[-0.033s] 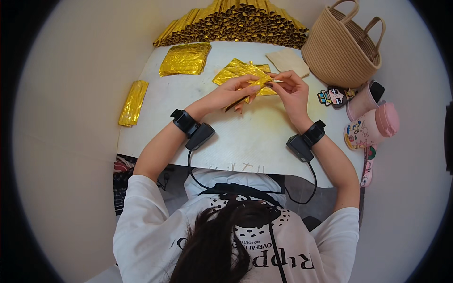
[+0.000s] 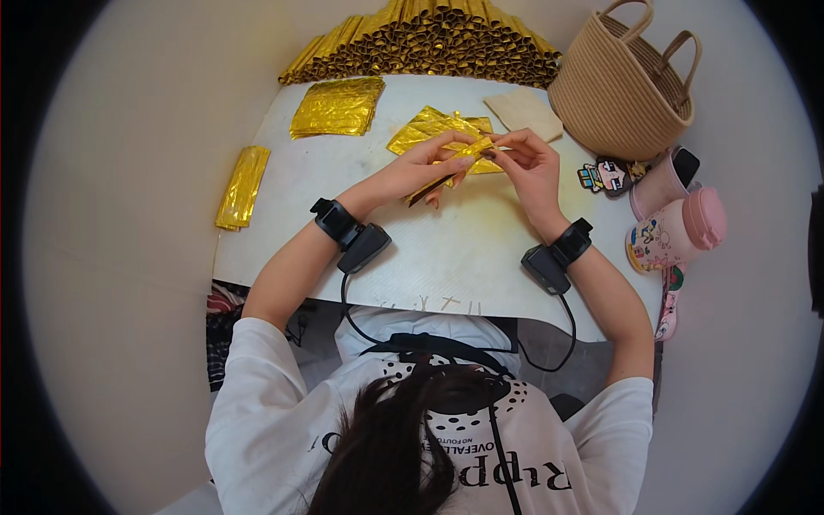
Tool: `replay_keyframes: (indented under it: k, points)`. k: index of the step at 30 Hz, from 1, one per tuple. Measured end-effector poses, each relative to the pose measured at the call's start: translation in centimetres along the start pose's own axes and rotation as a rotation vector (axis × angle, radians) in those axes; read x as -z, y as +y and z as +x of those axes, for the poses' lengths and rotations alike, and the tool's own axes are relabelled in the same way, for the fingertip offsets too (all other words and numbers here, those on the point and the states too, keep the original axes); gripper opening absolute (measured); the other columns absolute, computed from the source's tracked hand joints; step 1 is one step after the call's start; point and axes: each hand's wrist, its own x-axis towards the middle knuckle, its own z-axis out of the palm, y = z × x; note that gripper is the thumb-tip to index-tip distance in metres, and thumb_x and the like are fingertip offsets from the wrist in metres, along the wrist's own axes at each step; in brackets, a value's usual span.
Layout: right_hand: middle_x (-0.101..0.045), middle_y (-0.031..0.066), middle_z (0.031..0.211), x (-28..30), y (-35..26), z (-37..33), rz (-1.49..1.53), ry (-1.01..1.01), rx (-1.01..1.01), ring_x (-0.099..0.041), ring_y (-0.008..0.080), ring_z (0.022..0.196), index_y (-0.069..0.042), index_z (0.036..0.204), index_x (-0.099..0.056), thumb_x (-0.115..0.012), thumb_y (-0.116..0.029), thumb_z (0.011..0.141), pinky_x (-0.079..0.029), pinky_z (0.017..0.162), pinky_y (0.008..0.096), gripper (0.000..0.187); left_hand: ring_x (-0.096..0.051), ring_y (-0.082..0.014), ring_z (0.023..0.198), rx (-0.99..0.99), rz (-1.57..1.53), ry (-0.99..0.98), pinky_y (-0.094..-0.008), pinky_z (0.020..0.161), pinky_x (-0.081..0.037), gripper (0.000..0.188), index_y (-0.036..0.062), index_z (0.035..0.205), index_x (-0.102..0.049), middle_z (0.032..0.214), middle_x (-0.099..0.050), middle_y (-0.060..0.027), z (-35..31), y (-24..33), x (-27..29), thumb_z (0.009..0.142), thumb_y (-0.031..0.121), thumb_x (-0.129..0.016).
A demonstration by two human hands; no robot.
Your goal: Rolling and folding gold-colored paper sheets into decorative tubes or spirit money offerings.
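Note:
Over the middle of the white table, both hands hold a narrow folded piece of gold foil paper [image 2: 477,148]. My left hand [image 2: 429,165] is closed round its lower left part, with the thumb on top. Its dark inner side shows below my left fingers. My right hand [image 2: 530,163] pinches the upper right end between thumb and fingers. Beneath and behind the hands lie fanned-out gold foil sheets [image 2: 421,129]. A neat stack of gold sheets [image 2: 336,107] lies farther left. Near the left edge is a bundle of narrow gold strips [image 2: 243,187].
A big heap of rolled gold foil tubes [image 2: 425,51] lines the back. A beige square sheet [image 2: 525,113] lies by a woven basket [image 2: 605,94]. Along the right edge stand a cartoon figure [image 2: 606,177], a pink cup [image 2: 652,190] and a pink bottle [image 2: 665,239]. Cables hang from both wrist devices.
The lower left end of the held foil piece has shifted slightly and shows a little wider below my left hand. Everything else looks the same.

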Motion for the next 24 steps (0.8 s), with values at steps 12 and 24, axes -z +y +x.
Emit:
replay_keyframes:
  k: [12,24]
  points:
    - [-0.068,0.0052,0.093,0.4,0.7,0.4,0.066,-0.098,-0.118,-0.066,0.0110,0.086,0.001,0.098,-0.063,-0.063,-0.003,0.087,-0.053,0.078,0.0234,0.011,-0.057,-0.0089,0.054,-0.020,-0.154,-0.018,-0.0206,0.054,-0.049,0.035,0.0060,0.127,-0.041,0.087,-0.063,-0.0073,0.7,-1.7,1.4,0.099,0.025,-0.048]
    - [-0.066,0.0038,0.094,0.4,1.0,0.4,0.008,-0.171,-0.095,-0.064,0.0100,0.087,0.000,0.096,-0.062,-0.061,-0.003,0.089,-0.052,0.079,0.0233,0.009,-0.059,-0.0091,0.055,-0.030,-0.091,-0.084,-0.0219,0.055,-0.052,0.033,0.0004,0.119,-0.052,0.095,-0.065,-0.0085,0.3,-0.8,1.2,0.099,0.027,-0.047]
